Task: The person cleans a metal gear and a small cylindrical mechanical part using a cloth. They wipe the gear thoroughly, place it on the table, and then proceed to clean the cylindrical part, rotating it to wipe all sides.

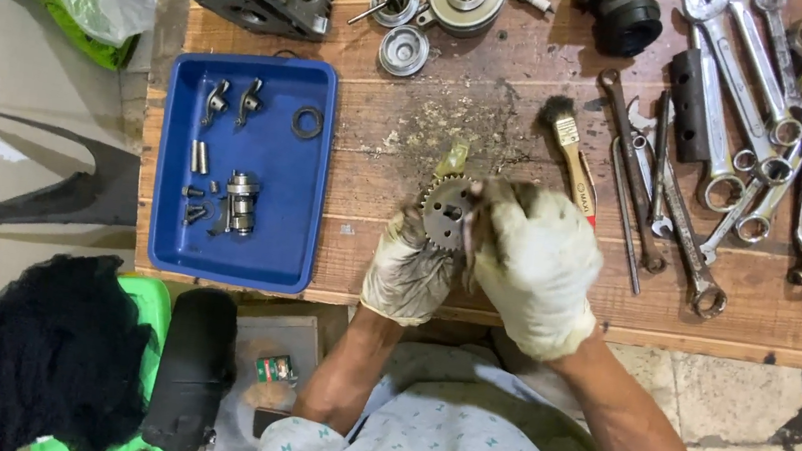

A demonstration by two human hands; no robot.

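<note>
Both gloved hands [478, 259] around a toothed sprocket [445, 210] above the bench [413, 116].

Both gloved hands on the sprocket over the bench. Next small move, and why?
Probably set the toothed sprocket down in the blue tray. The left hand grips its lower edge and the right hand covers its right side, above the bare wooden bench. The tray, just to the left, already holds small parts and has free space.
</note>
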